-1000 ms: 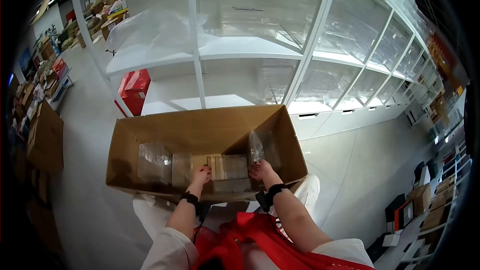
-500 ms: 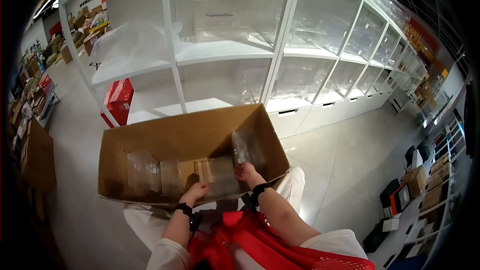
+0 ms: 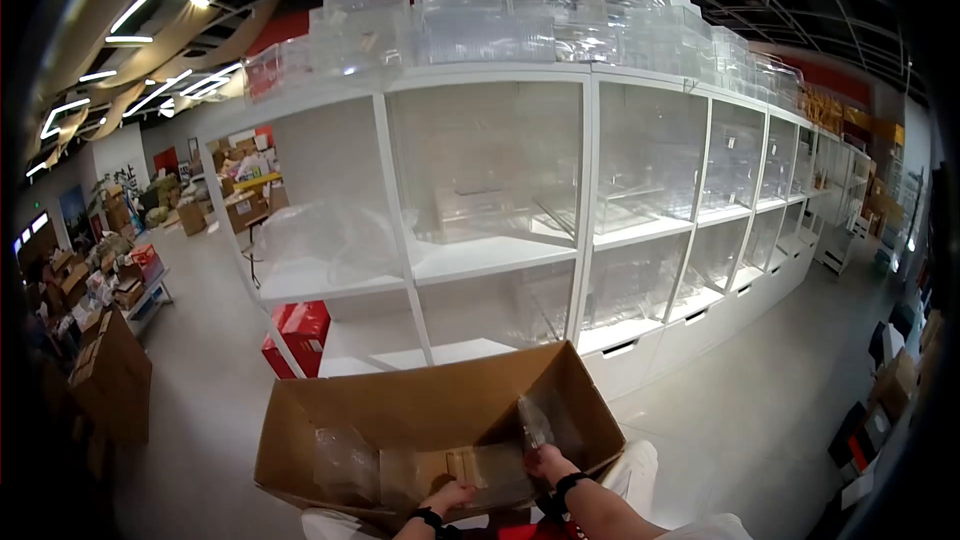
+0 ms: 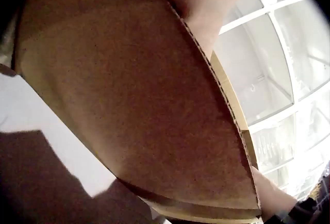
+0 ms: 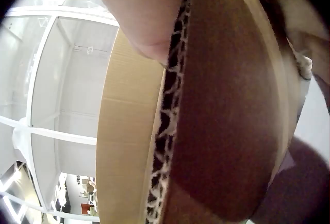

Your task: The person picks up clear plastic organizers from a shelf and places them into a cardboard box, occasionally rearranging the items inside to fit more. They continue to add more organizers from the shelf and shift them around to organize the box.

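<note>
An open cardboard box [image 3: 420, 395] is close to the body, with several clear plastic pieces inside. At its left lies a clear wrapped piece [image 3: 345, 460]; a flatter clear piece [image 3: 505, 465] lies in the middle. The left hand [image 3: 455, 493] reaches over the near rim, beside the middle piece. The right hand [image 3: 548, 462] is at the lower end of a tilted clear piece [image 3: 534, 422] on the right. In both wrist views the near cardboard wall [image 4: 134, 90] [image 5: 221, 110] hides the fingers, so their grip cannot be made out.
White shelving [image 3: 490, 262] with clear panels stands beyond the box, stacked on top with clear cases [image 3: 480, 25]. A red box [image 3: 300, 330] sits at its lower left. Large cartons [image 3: 112, 370] stand at the left, more boxes [image 3: 895, 385] at the right.
The head view has tilted up, showing the shelf top and ceiling. My left hand has drawn back from the middle piece's left side towards the near rim; the right hand stays by the tilted piece.
</note>
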Demonstrator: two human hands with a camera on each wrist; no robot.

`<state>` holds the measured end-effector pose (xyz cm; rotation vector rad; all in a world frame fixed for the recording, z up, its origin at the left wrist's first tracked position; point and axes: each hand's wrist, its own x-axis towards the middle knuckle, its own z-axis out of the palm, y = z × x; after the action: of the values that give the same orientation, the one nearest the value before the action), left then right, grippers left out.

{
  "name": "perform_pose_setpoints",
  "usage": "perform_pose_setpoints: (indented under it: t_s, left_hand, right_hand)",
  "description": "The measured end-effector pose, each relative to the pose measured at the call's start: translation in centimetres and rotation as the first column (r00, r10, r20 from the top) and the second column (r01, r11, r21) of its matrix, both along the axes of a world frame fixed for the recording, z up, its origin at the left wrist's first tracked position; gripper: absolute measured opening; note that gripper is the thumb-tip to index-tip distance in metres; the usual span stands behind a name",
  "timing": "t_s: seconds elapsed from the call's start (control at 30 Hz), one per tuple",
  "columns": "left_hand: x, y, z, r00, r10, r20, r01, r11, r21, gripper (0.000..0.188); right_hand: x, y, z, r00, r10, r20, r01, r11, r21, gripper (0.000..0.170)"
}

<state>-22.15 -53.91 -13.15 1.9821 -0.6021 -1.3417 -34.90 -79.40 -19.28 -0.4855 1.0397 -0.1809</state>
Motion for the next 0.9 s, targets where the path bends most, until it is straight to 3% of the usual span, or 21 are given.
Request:
perform_pose_setpoints:
  t_s: [0.1,0.13,0.17,0.2,0.23,0.33,0.53,0.57,0.63,0.77,0.87,0.9]
  left_hand:
    - [0.5,-0.1,-1.6,1.000,0.009,-0.016,-0.010,1.000,-0.017,0.032]
    - [0.6,-0.4,-1.9,1.000,0.006,-0.011,-0.006,1.000,-0.005,0.032]
    - [0.8,-0.4,-2.3,1.000,0.001,-0.007,-0.001,1.000,0.005,0.033]
    - [2.6,-0.6,-5.6,0.990,-0.011,-0.140,0.012,1.000,0.002,0.034]
    - [2.9,-0.8,-7.1,0.995,-0.006,-0.100,0.007,1.000,0.006,0.034]
    - [2.8,-1.2,-8.9,1.000,-0.012,0.016,0.012,1.000,-0.028,0.032]
    - [2.6,-1.0,-9.3,0.998,0.009,-0.059,-0.009,1.000,0.001,0.033]
    - [2.3,-0.6,-8.3,0.995,0.018,-0.101,-0.018,1.000,0.002,0.032]
    - [1.2,0.1,-2.2,0.982,0.031,-0.185,-0.031,1.000,0.003,0.030]
    - [0.5,0.0,-0.9,0.995,0.039,-0.087,-0.039,0.999,-0.004,0.026]
    - [1.2,0.3,-3.0,0.993,0.038,-0.111,-0.039,0.999,-0.009,0.025]
    - [1.2,0.3,-2.8,0.995,0.034,-0.095,-0.035,0.999,-0.015,0.025]
  right_hand:
    - [-0.2,-0.5,-0.8,0.996,-0.014,0.092,0.007,0.997,0.071,0.026]
    - [-0.3,1.5,4.3,0.999,-0.043,-0.028,0.044,0.999,0.027,0.027]
    - [0.5,0.8,2.6,0.996,-0.053,-0.072,0.054,0.998,0.018,0.023]
    - [1.1,0.2,0.4,0.991,-0.063,-0.117,0.065,0.998,0.009,0.022]
    - [1.7,-0.4,-1.3,0.984,-0.075,-0.163,0.076,0.997,0.000,0.026]
    - [1.6,-0.2,-0.8,0.989,-0.061,-0.135,0.061,0.998,0.001,0.025]
    - [0.8,0.5,-0.6,0.994,-0.084,-0.064,0.082,0.996,-0.032,0.021]
    - [0.4,0.9,-0.4,0.994,-0.099,-0.044,0.096,0.994,-0.059,0.020]
    - [0.1,1.4,2.7,0.981,-0.134,-0.143,0.133,0.991,-0.018,0.015]
    - [-0.1,2.5,6.3,0.965,-0.160,-0.209,0.155,0.987,-0.041,0.014]
    - [1.2,-0.3,-3.4,0.999,-0.032,0.006,0.032,0.999,-0.035,0.017]
    - [1.4,-0.1,-3.4,0.997,-0.075,-0.017,0.075,0.997,-0.018,0.017]
